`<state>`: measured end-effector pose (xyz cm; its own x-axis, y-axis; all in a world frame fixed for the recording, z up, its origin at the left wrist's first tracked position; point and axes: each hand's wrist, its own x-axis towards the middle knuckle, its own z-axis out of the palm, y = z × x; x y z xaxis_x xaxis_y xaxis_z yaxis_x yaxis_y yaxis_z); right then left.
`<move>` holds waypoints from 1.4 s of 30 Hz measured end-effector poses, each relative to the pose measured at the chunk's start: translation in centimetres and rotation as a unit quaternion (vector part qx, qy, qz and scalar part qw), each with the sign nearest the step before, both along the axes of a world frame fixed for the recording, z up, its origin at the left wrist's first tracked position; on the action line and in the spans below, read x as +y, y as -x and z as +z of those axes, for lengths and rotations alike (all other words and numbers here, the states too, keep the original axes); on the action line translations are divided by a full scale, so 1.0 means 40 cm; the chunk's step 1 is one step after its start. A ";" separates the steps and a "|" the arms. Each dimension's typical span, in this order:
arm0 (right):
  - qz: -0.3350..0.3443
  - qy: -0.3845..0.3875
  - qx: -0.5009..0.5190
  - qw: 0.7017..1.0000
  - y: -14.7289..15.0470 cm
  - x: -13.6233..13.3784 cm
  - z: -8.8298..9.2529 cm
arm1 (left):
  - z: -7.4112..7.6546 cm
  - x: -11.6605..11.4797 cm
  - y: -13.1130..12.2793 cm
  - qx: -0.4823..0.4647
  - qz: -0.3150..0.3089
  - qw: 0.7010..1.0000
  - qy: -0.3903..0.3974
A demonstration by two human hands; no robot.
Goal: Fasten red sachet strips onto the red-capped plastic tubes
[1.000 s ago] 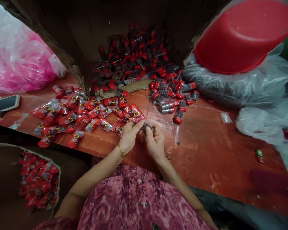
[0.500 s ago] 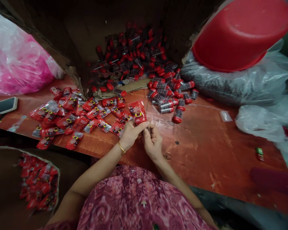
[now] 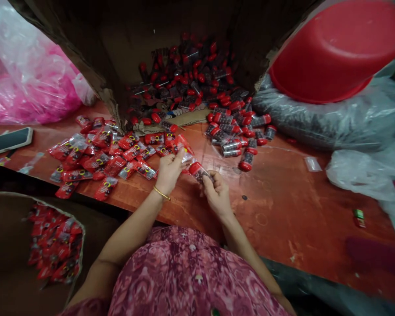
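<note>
My left hand (image 3: 169, 173) pinches a red printed plastic packet (image 3: 184, 145) above the table. My right hand (image 3: 218, 193) grips a small clear bottle with a red cap (image 3: 196, 169) and dark contents. The bottle's red end points at the packet's near, clear edge; whether it is inside cannot be made out. To the left of my left hand lies a pile of filled red packets (image 3: 113, 166). Beyond my right hand, more red-capped bottles (image 3: 230, 140) lie loose on the table.
A cardboard box (image 3: 95, 70) on its side spills bottles onto the table (image 3: 283, 197). At lower left, another box (image 3: 3, 245) contains red packets. A red tub (image 3: 329, 57) rests on a filled plastic bag (image 3: 292, 118). A phone (image 3: 9, 141) lies at far left.
My hands have moved apart. The packet has tipped away to the left with my left hand, and the bottle in my right hand now shows between them.
</note>
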<state>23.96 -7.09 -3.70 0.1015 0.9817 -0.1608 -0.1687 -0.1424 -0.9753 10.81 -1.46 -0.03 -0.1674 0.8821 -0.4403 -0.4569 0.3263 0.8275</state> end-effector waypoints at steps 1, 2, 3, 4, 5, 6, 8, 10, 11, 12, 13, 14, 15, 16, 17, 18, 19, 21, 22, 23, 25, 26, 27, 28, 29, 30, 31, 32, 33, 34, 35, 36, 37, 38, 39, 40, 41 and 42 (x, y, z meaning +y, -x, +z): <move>-0.017 -0.008 -0.026 0.999 -0.009 -0.007 -0.004 | 0.010 0.009 0.009 0.005 0.010 1.000 -0.004; -0.030 -0.010 -0.040 0.999 -0.018 -0.014 -0.006 | 0.019 0.016 0.016 0.004 0.016 1.000 -0.002; -0.039 -0.011 -0.043 0.998 -0.027 -0.020 -0.008 | 0.027 0.020 0.023 -0.004 0.013 1.000 0.005; -0.043 -0.012 -0.039 0.998 -0.035 -0.026 -0.009 | 0.033 0.022 0.027 -0.020 0.001 1.000 0.019; -0.045 -0.015 -0.030 0.998 -0.042 -0.031 -0.009 | 0.037 0.022 0.030 -0.040 -0.015 0.998 0.036; -0.044 -0.022 -0.022 0.999 -0.046 -0.035 -0.009 | 0.038 0.020 0.030 -0.060 -0.034 0.996 0.056; -0.034 -0.047 -0.021 0.998 -0.051 -0.038 -0.007 | 0.038 0.013 0.026 -0.094 -0.069 0.989 0.093; -0.020 -0.090 -0.062 0.994 -0.055 -0.038 -0.006 | 0.035 0.003 0.019 -0.116 -0.093 0.982 0.116; -0.012 -0.117 -0.100 0.988 -0.057 -0.037 -0.006 | 0.035 -0.001 0.015 -0.121 -0.099 0.980 0.122; -0.006 -0.150 -0.144 0.978 -0.059 -0.035 -0.006 | 0.034 -0.005 0.011 -0.122 -0.103 0.979 0.124; -0.001 -0.187 -0.190 0.964 -0.061 -0.034 -0.007 | 0.033 -0.010 0.007 -0.121 -0.104 0.980 0.123; 0.002 -0.226 -0.233 0.946 -0.062 -0.032 -0.007 | 0.032 -0.013 0.004 -0.118 -0.103 0.980 0.121; 0.003 -0.264 -0.269 0.926 -0.063 -0.030 -0.007 | 0.030 -0.017 0.000 -0.114 -0.102 0.981 0.118; 0.003 -0.298 -0.299 0.906 -0.063 -0.028 -0.007 | 0.027 -0.021 -0.004 -0.108 -0.102 0.982 0.116; 0.005 -0.326 -0.324 0.888 -0.063 -0.025 -0.007 | 0.024 -0.024 -0.007 -0.102 -0.103 0.983 0.112; 0.009 -0.348 -0.344 0.872 -0.062 -0.023 -0.007 | 0.021 -0.028 -0.011 -0.095 -0.105 0.984 0.108; 0.016 -0.364 -0.359 0.859 -0.062 -0.020 -0.007 | 0.017 -0.031 -0.014 -0.090 -0.109 0.985 0.103; 0.031 -0.388 -0.382 0.838 -0.063 -0.017 -0.008 | 0.011 -0.038 -0.019 -0.088 -0.120 0.985 0.090; 0.034 -0.398 -0.391 0.829 -0.064 -0.015 -0.009 | 0.009 -0.040 -0.020 -0.088 -0.125 0.984 0.086; 0.034 -0.404 -0.401 0.822 -0.065 -0.014 -0.010 | 0.007 -0.043 -0.021 -0.087 -0.129 0.984 0.085; 0.022 -0.410 -0.420 0.809 -0.067 -0.014 -0.011 | 0.007 -0.046 -0.020 -0.078 -0.130 0.984 0.090; 0.015 -0.411 -0.428 0.805 -0.067 -0.014 -0.011 | 0.008 -0.048 -0.019 -0.072 -0.128 0.985 0.095; 0.011 -0.412 -0.434 0.801 -0.068 -0.014 -0.012 | 0.009 -0.050 -0.019 -0.069 -0.126 0.985 0.098; 0.011 -0.414 -0.438 0.798 -0.068 -0.014 -0.012 | 0.011 -0.051 -0.018 -0.069 -0.123 0.985 0.099; 0.012 -0.416 -0.438 0.797 -0.068 -0.014 -0.013 | 0.012 -0.052 -0.018 -0.072 -0.123 0.985 0.099; 0.013 -0.418 -0.436 0.797 -0.067 -0.014 -0.015 | 0.014 -0.053 -0.018 -0.077 -0.122 0.984 0.100; 0.013 -0.420 -0.433 0.797 -0.066 -0.014 -0.017 | 0.014 -0.054 -0.018 -0.082 -0.121 0.984 0.101; 0.010 -0.422 -0.429 0.799 -0.066 -0.014 -0.020 | 0.014 -0.056 -0.019 -0.086 -0.119 0.984 0.103; 0.002 -0.422 -0.427 0.800 -0.064 -0.014 -0.023 | 0.014 -0.058 -0.020 -0.089 -0.118 0.984 0.101; -0.008 -0.423 -0.426 0.800 -0.063 -0.013 -0.025 | 0.013 -0.060 -0.021 -0.089 -0.119 0.984 0.097; -0.019 -0.423 -0.426 0.799 -0.061 -0.013 -0.027 | 0.011 -0.063 -0.023 -0.087 -0.122 0.985 0.089; -0.029 -0.424 -0.426 0.799 -0.059 -0.012 -0.029 | 0.010 -0.065 -0.025 -0.084 -0.124 0.986 0.078; -0.034 -0.423 -0.424 0.800 -0.057 -0.011 -0.030 | 0.008 -0.068 -0.027 -0.081 -0.125 0.987 0.067; -0.034 -0.425 -0.421 0.801 -0.055 -0.009 -0.030 | 0.008 -0.070 -0.030 -0.081 -0.122 0.988 0.056; -0.032 -0.427 -0.417 0.802 -0.054 -0.008 -0.029 | 0.008 -0.072 -0.032 -0.084 -0.117 0.989 0.046; -0.029 -0.431 -0.414 0.801 -0.052 -0.006 -0.029 | 0.008 -0.073 -0.034 -0.089 -0.110 0.989 0.037; -0.028 -0.437 -0.413 0.799 -0.050 -0.004 -0.029 | 0.009 -0.074 -0.036 -0.096 -0.104 0.989 0.028; -0.031 -0.442 -0.417 0.794 -0.047 -0.002 -0.029 | 0.009 -0.074 -0.038 -0.103 -0.101 0.989 0.020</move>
<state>25.85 -7.18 -4.88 -0.1361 0.6629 0.7363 0.6076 0.6428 -0.4665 12.31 -4.44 0.35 0.1071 0.8695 -0.4822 -0.5372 0.4587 0.7078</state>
